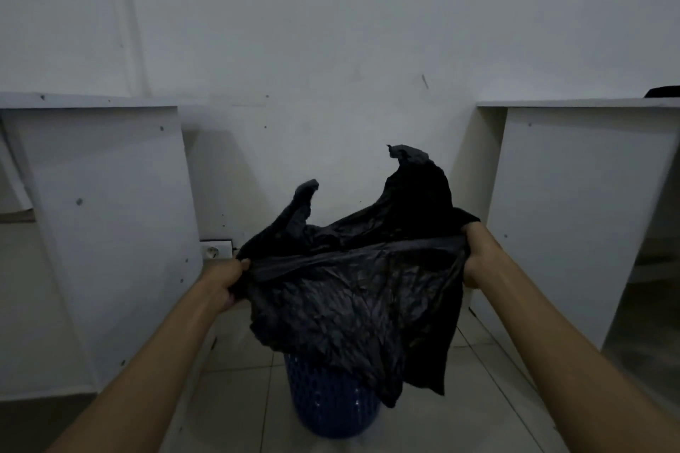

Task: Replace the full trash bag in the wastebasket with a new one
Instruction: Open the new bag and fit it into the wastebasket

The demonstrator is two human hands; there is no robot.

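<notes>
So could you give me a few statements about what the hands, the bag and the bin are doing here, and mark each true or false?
1. Both hands grip the black trash bag: left hand, right hand. True.
2. The wastebasket is red. False: it is blue, with a perforated wall.
3. The bag is held above the wastebasket. True.
4. The bag is stretched over the wastebasket's rim. False: it hangs loose from the hands.
5. The wastebasket stands on a tiled floor. True.

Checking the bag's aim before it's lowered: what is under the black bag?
The blue wastebasket stands on the floor under the black bag, held by left hand and right hand. Its rim and inside are covered.
</notes>
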